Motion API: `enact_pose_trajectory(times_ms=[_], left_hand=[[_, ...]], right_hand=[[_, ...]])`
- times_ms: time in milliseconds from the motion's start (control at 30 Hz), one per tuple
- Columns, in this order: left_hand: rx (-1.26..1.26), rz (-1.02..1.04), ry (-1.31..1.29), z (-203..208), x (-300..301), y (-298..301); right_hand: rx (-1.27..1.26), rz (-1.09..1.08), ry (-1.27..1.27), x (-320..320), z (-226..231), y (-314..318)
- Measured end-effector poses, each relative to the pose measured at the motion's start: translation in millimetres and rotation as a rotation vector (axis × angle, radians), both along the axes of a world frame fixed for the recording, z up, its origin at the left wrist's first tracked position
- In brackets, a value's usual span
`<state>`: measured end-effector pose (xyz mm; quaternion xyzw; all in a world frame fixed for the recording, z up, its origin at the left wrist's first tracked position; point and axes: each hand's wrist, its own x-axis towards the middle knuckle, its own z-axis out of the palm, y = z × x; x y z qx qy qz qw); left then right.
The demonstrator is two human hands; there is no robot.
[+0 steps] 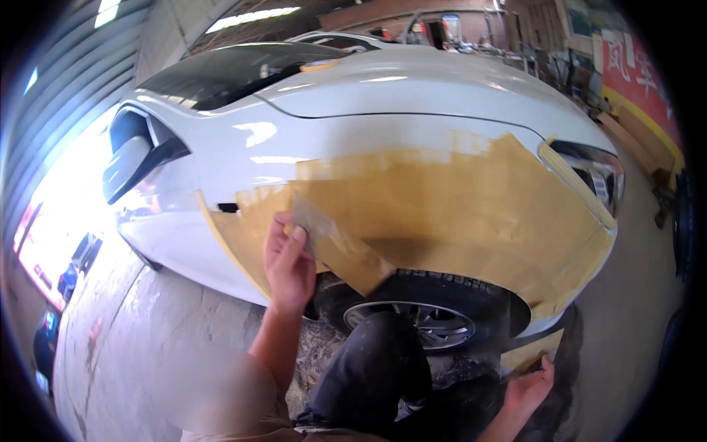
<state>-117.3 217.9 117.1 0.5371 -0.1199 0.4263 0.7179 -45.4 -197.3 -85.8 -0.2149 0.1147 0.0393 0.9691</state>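
Observation:
My left hand (289,265) is closed on a flat putty spreader (342,250), pinched by its upper left end, in front of the white car's fender. The blade is greyish near my fingers and yellow-smeared toward its lower end. I cannot tell whether it touches the panel. Low on the right, my right hand (526,394) grips the edge of another flat rectangular plate (532,353) with yellow on its face. A broad coat of yellow putty (456,195) covers the fender from near the door to the headlight (589,173).
Below the fender is the front wheel (442,324), with my bent knee (375,368) close before it. The side mirror (132,166) sticks out at the left. Yellow tape (574,180) edges the headlight. Cardboard (641,140) leans at the far right.

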Motion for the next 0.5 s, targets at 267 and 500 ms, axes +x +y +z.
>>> enact_pose_trajectory(times_ms=[267, 500], left_hand=[[0.298, -0.010, 0.296, 1.7, -11.6, 70.2], [0.320, -0.073, 0.345, 4.2, -7.8, 67.8]], right_hand=[[-0.033, 0.102, -0.084, -1.2, 54.1, 75.1], [0.000, 0.338, -0.091, -13.1, 37.5, 102.7]])
